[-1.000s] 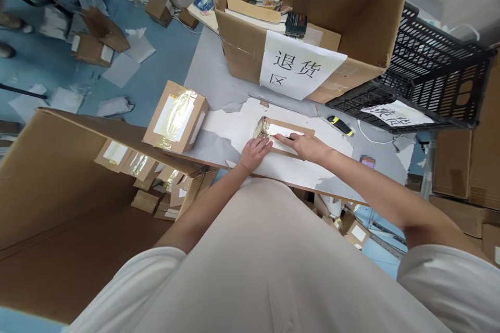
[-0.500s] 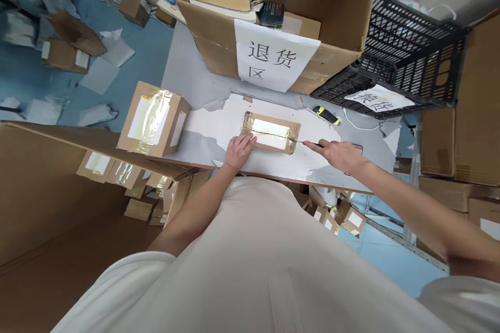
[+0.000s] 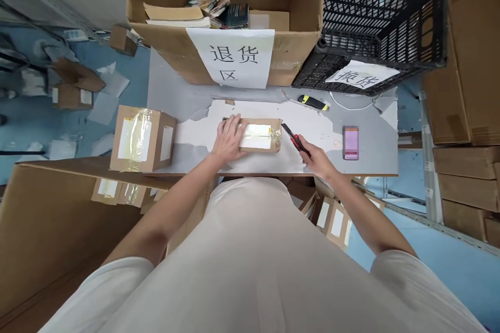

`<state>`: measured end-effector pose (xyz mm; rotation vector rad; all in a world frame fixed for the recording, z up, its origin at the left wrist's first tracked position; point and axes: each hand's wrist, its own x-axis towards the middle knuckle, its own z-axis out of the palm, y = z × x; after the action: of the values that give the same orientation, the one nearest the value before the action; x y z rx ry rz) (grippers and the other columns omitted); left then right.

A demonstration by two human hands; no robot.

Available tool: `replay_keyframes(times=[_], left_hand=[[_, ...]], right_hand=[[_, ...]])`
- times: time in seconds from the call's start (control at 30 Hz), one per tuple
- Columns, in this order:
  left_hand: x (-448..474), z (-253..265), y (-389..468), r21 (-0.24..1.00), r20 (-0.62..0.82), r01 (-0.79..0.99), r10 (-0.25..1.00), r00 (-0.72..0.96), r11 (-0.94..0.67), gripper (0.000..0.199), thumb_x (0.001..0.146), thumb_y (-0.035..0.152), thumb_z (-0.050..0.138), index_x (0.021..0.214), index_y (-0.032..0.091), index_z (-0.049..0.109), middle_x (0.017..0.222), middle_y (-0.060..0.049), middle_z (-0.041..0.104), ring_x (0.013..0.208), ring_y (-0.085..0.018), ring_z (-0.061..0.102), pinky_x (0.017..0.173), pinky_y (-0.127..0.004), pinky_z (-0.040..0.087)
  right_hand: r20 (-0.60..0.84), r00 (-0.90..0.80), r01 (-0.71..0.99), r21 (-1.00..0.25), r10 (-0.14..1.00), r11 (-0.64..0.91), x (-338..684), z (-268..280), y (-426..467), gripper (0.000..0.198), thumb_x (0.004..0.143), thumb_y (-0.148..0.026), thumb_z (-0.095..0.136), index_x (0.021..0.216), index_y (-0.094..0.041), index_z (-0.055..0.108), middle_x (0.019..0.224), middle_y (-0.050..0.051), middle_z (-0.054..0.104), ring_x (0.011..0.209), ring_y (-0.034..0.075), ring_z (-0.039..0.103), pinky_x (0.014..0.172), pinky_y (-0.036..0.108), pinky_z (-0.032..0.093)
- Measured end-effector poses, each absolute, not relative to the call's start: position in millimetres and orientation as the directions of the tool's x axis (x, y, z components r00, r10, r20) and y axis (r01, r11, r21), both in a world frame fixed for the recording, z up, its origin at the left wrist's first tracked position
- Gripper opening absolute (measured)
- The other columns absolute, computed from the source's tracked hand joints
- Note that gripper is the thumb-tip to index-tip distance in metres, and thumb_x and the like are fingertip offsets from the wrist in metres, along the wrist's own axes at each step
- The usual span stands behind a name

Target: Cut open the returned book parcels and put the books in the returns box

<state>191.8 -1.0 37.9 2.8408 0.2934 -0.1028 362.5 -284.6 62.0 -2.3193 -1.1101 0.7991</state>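
Note:
A small cardboard box (image 3: pixel 275 138) lies flat on the table, with a white label (image 3: pixel 254 140) and shiny clear tape across its top. A line runs lengthwise through the label. My left hand (image 3: pixel 229 141) is laid over the box's left end, gripping it with fingers toward the far edge and thumb along the near side. In my right hand (image 3: pixel 315 158) is a red and black utility knife (image 3: pixel 297 141). Its blade points up and left, close to the box's right end; whether they touch, I cannot tell.
A taped carton (image 3: pixel 156 138) stands at the table's left. Behind are a large box (image 3: pixel 292 65) of books and a black crate (image 3: pixel 385 52). A yellow-black cutter (image 3: pixel 313 102) and a phone (image 3: pixel 351 143) lie on the table (image 3: pixel 375 114). An open carton (image 3: pixel 58 218) is at left.
My right hand has drawn the knife back from across the label to beyond the box's right end. My left hand has moved further onto the box. The camera view has shifted.

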Motion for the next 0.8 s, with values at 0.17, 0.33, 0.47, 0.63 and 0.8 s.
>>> replay_keyframes(times=[0.17,0.33,0.47,0.63,0.8], left_hand=[[222,42,-1,0.225,-0.193,0.199,0.156,0.969,-0.954,0.127,0.051,0.066,0.074,0.150,0.009,0.018,0.147,-0.024,0.031,0.136,-0.043,0.023,0.112,-0.054,0.003],[227,35,-5,0.236,-0.184,0.297,0.257,0.949,-0.925,0.124,0.051,0.068,0.072,0.149,0.012,0.022,0.137,-0.022,0.042,0.122,-0.041,0.037,0.109,-0.052,0.013],[230,27,-3,0.276,-0.163,0.333,0.298,0.941,-0.902,0.124,0.049,0.068,0.073,0.148,0.012,0.024,0.132,-0.021,0.044,0.119,-0.041,0.038,0.106,-0.051,0.018],[229,21,-2,0.305,-0.163,0.342,0.305,0.938,-0.889,0.120,0.053,0.069,0.070,0.148,0.014,0.023,0.132,-0.020,0.042,0.120,-0.041,0.036,0.105,-0.051,0.016],[228,22,-2,0.297,-0.161,0.342,0.307,0.938,-0.891,0.118,0.056,0.069,0.068,0.149,0.013,0.022,0.132,-0.020,0.042,0.119,-0.040,0.036,0.104,-0.051,0.018]], right_hand=[[-0.390,0.546,0.603,-0.431,0.741,-0.672,338,69,-270,0.060,0.094,-0.025,0.034,0.152,-0.017,0.021,0.105,0.012,0.065,0.091,0.024,0.063,0.077,0.035,0.050],[-0.518,0.591,0.690,-0.072,0.618,-0.720,324,91,-230,0.063,0.095,-0.018,0.029,0.153,-0.014,0.005,0.097,0.017,0.066,0.083,0.027,0.064,0.075,0.036,0.047],[-0.553,0.589,0.703,-0.007,0.589,-0.711,320,99,-211,0.071,0.091,-0.012,0.029,0.152,-0.010,-0.008,0.093,0.020,0.066,0.082,0.027,0.065,0.072,0.033,0.047],[-0.601,0.550,0.715,-0.021,0.580,-0.699,316,113,-217,0.069,0.092,-0.015,0.028,0.151,-0.008,-0.006,0.092,0.021,0.066,0.086,0.030,0.064,0.074,0.036,0.047],[-0.661,0.540,0.680,-0.022,0.521,-0.733,305,123,-221,0.064,0.092,-0.016,0.034,0.152,-0.012,0.012,0.094,0.020,0.066,0.088,0.031,0.064,0.075,0.037,0.047]])
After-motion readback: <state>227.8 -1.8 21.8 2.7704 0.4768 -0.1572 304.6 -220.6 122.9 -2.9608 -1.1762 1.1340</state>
